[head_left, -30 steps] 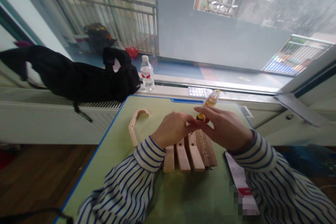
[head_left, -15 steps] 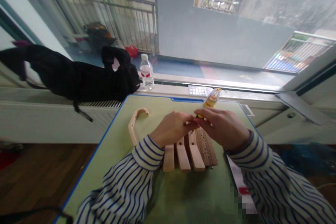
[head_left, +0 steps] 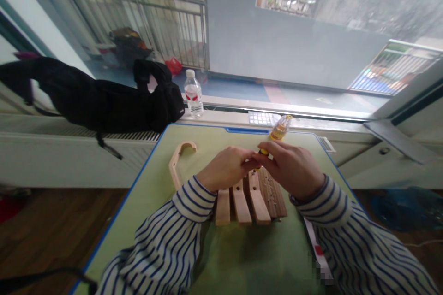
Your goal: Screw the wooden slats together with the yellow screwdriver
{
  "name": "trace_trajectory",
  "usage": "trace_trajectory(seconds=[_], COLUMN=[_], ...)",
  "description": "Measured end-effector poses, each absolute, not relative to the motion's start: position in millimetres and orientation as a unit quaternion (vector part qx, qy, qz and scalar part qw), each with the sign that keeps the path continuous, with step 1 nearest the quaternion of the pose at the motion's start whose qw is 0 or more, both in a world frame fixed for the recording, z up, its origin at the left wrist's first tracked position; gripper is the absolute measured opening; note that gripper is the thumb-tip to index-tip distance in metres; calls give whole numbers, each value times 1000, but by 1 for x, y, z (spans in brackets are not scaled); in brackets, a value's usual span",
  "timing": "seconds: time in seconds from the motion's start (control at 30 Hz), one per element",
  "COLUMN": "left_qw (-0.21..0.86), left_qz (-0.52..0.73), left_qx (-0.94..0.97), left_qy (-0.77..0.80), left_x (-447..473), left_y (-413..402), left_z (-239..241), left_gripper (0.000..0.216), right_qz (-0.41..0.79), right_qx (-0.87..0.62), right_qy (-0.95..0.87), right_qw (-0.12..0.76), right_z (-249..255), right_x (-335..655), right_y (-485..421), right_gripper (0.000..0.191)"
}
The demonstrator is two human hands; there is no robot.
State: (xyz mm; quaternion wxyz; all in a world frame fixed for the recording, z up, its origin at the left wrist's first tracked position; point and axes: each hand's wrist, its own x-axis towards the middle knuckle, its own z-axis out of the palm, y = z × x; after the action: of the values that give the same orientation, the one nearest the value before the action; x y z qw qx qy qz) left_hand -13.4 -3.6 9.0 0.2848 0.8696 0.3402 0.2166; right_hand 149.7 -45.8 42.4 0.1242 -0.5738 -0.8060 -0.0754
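My right hand is closed around the yellow-and-black handle of a screwdriver, which points down over the wooden pieces. My left hand is pinched beside the screwdriver; what its fingertips grip is hidden. Under my hands lie three pale wooden pieces with drilled holes: a left one, a middle one and a right one. A grooved brown wooden board shows at their right, with several small screws on it. The upper ends of the pieces are covered by my hands.
A curved wooden hook lies at left on the green table. A small clear bottle with a yellow label stands at the far edge. On the sill are a water bottle, a black bag and a white keypad-like object.
My right hand and forearm have shifted slightly left and turned a little about the screwdriver handle. My left hand stays nearly in place, and the wooden pieces have not visibly moved.
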Motion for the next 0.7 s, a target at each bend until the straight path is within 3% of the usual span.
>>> trace_trajectory(seconds=[0.7], left_qw=[278], left_qz=[247], left_qx=[853], left_qy=[367], left_x=[-14], left_y=[-4], left_z=[9], left_gripper=[36], right_qz=[-22], right_qx=[-529], right_qy=[-838], right_qw=[129], right_z=[58], right_x=[153], right_y=[-47], right_gripper=[41])
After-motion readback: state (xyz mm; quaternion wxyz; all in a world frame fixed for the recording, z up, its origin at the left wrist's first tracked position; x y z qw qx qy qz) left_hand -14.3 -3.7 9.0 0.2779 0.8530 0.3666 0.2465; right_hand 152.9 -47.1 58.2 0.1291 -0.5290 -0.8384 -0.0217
